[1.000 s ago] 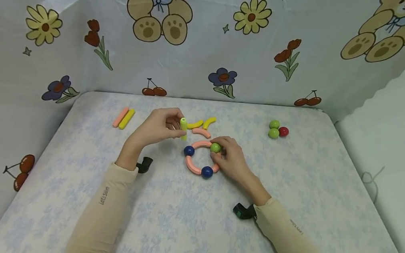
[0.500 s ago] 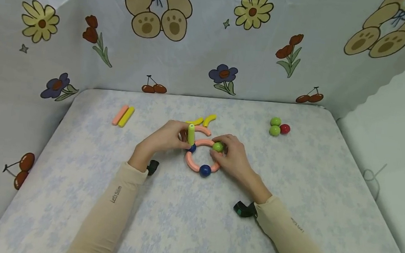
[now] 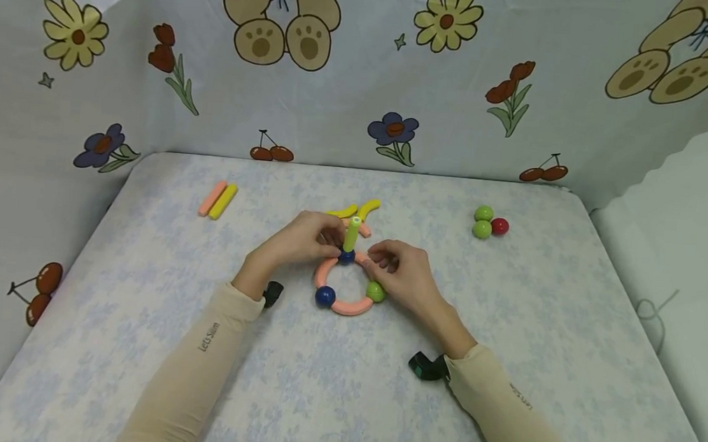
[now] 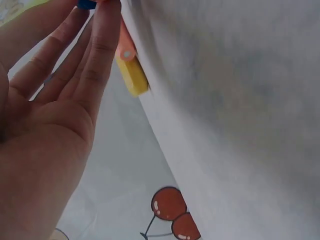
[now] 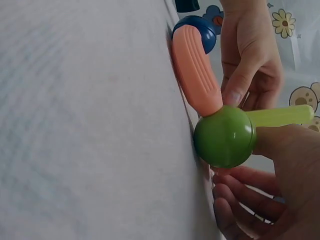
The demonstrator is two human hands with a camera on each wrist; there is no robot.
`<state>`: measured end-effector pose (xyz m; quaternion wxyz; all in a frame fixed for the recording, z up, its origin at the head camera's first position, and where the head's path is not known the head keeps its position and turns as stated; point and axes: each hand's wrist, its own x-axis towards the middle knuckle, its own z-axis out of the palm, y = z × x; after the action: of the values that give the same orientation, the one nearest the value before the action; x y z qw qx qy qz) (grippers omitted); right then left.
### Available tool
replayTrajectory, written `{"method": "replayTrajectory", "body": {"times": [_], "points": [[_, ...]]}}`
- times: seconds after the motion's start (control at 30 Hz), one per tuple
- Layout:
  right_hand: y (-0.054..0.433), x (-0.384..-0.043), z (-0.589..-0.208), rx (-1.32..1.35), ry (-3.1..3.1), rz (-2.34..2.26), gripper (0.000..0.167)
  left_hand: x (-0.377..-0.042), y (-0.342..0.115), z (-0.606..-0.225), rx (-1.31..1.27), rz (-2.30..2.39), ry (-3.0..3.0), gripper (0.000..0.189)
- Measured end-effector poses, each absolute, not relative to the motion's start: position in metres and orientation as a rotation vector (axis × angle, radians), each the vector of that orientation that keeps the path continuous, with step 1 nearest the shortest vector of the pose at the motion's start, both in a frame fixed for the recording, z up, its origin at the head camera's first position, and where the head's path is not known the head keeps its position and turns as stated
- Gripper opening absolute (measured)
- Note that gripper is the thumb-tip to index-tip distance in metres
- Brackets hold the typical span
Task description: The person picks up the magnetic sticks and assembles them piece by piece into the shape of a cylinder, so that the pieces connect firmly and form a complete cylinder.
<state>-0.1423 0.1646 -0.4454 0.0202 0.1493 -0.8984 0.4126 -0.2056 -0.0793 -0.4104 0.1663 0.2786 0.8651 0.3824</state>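
Note:
A ring of curved salmon-pink magnetic sticks [image 3: 351, 308] joined by balls lies mid-table. Its far blue ball [image 3: 347, 257] carries a light green stick [image 3: 353, 233] that stands up, leaning slightly. My left hand [image 3: 305, 236] pinches this blue ball low down, its fingers beside the green stick. On the far right of the ring, my right hand [image 3: 405, 271] holds the curved pink piece between thumb and fingers, which mostly hide it. A green ball [image 5: 225, 136] sits just below that hand, large in the right wrist view. Another blue ball [image 3: 325, 296] forms the near left corner.
Two yellow curved sticks [image 3: 369, 209] and a loose pink curved one [image 3: 365, 230] lie behind the ring. Straight pink [image 3: 212, 199] and yellow [image 3: 223, 202] sticks rest back left. Two green balls [image 3: 482, 229] and a red ball [image 3: 499, 226] sit back right.
My left hand has brought the green stick rightward onto a blue ball and now grips that ball. The ring has turned clockwise, its green ball coming nearer; my right hand has passed from it to the pink stick.

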Motion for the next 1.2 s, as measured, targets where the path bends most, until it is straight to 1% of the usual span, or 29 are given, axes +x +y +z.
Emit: {"method": "replayTrajectory", "body": {"times": [0.13, 0.27, 0.37, 0.47, 0.53, 0.67, 0.73, 0.87, 1.03, 1.1, 1.2], "points": [[0.165, -0.143, -0.443, 0.519, -2.804, 1.321, 0.034, -0.202, -0.068, -0.415, 0.872, 1.111, 2.429, 0.015], [0.165, -0.142, -0.442, 0.550, -2.841, 1.339, 0.036, -0.199, -0.062, -0.416, 0.902, 1.137, 2.412, 0.017], [0.165, -0.142, -0.442, 0.602, -2.837, 1.331, 0.035, -0.202, -0.072, -0.410, 0.856, 1.139, 2.485, 0.014], [0.165, -0.142, -0.442, 0.647, -2.819, 1.321, 0.032, -0.209, -0.097, -0.399, 0.705, 1.133, 2.682, 0.009], [0.165, -0.142, -0.442, 0.655, -2.813, 1.298, 0.030, -0.213, -0.119, -0.392, 0.505, 1.114, 2.867, 0.005], [0.169, -0.143, -0.442, 0.618, -2.814, 1.231, 0.029, -0.217, -0.167, -0.390, 0.062, 1.016, 3.136, 0.011], [0.173, -0.144, -0.442, 0.586, -2.826, 1.194, 0.030, -0.218, -0.184, -0.393, -0.086, 0.954, 3.171, 0.018], [0.184, -0.148, -0.440, 0.503, -2.856, 1.135, 0.031, -0.221, -0.197, -0.400, -0.222, 0.887, 3.132, 0.030], [0.201, -0.156, -0.437, 0.373, -2.895, 1.079, 0.031, -0.225, -0.200, -0.406, -0.307, 0.907, 3.110, 0.037], [0.207, -0.159, -0.437, 0.326, -2.896, 1.060, 0.031, -0.225, -0.201, -0.408, -0.353, 0.919, 3.094, 0.038], [0.214, -0.163, -0.436, 0.278, -2.885, 1.047, 0.029, -0.226, -0.205, -0.412, -0.399, 0.908, 3.067, 0.036]]}}
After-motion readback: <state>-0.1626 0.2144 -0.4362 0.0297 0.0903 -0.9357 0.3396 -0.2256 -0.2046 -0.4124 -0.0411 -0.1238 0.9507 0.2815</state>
